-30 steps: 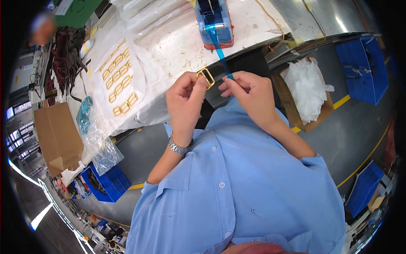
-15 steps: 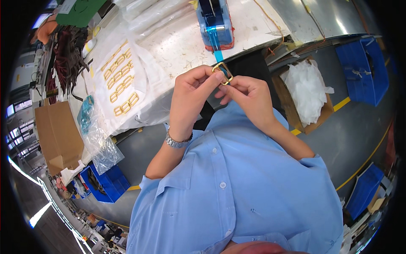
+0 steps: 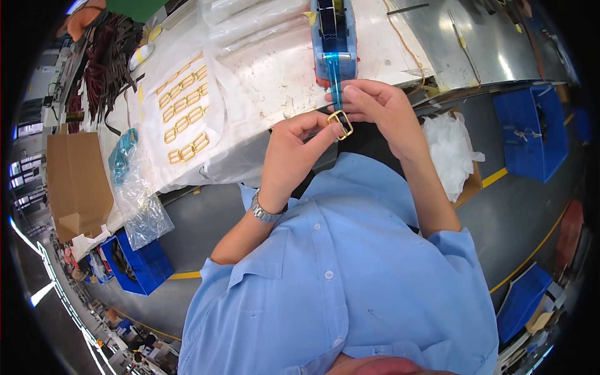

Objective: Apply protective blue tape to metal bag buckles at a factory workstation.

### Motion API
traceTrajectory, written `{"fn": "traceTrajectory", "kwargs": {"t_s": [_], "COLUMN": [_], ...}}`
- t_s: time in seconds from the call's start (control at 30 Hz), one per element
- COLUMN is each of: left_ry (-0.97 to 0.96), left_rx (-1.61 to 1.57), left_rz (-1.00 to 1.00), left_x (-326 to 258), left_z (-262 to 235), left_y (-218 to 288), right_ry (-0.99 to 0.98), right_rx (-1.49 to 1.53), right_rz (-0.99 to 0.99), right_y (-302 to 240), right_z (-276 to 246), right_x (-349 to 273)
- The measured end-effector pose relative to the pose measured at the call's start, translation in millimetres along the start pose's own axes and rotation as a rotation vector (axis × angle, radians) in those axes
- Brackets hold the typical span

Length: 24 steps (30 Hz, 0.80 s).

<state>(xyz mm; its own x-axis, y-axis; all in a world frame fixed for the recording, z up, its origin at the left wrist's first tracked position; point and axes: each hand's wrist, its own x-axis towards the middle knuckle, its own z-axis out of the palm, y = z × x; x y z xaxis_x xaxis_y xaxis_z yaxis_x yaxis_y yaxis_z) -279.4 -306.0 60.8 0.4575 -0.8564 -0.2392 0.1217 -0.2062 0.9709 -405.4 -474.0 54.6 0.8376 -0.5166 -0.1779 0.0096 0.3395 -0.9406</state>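
Observation:
Between the thumb and fingers of my left hand (image 3: 294, 147) is a gold rectangular buckle (image 3: 347, 130), held upright just in front of the table edge. A strip of blue tape (image 3: 334, 81) runs from the blue tape dispenser (image 3: 318, 51) down to the buckle's top bar. My right hand (image 3: 395, 115) is raised beside the strip, fingers stretched out toward it and thumb apart. Some of its fingertips pass by the tape; whether they touch it I cannot tell. Rows of similar gold buckles (image 3: 181, 114) lie on a white sheet to the left.
Clear plastic rolls (image 3: 250, 25) lie at the back of the table. A box with white wadding (image 3: 447, 150) stands to the right, near a blue bin (image 3: 534, 134). At left are a cardboard box (image 3: 78, 181), a clear plastic bag (image 3: 144, 212) and another blue bin (image 3: 140, 269).
Both hands were together on the buckle. My right hand has let go and moved up beside the tape, its fingers opening. The left hand has brought the buckle slightly down and right; tape now reaches it.

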Motion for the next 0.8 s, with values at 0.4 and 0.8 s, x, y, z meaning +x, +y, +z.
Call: {"fn": "traceTrajectory", "kwargs": {"t_s": [0.4,0.8], "left_ry": [-0.071,-0.172], "left_rx": [-0.122,-0.418], "left_rz": [0.026,0.047], "left_x": [-15.0,-1.7], "left_z": [-14.7,-55.1], "left_y": [-4.4,-7.5], "right_ry": [0.048,0.013], "right_rx": [0.046,0.014], "right_rz": [0.0,0.071], "right_y": [11.9,22.7], "right_z": [7.8,9.4], "right_x": [-2.9,-18.4]}}
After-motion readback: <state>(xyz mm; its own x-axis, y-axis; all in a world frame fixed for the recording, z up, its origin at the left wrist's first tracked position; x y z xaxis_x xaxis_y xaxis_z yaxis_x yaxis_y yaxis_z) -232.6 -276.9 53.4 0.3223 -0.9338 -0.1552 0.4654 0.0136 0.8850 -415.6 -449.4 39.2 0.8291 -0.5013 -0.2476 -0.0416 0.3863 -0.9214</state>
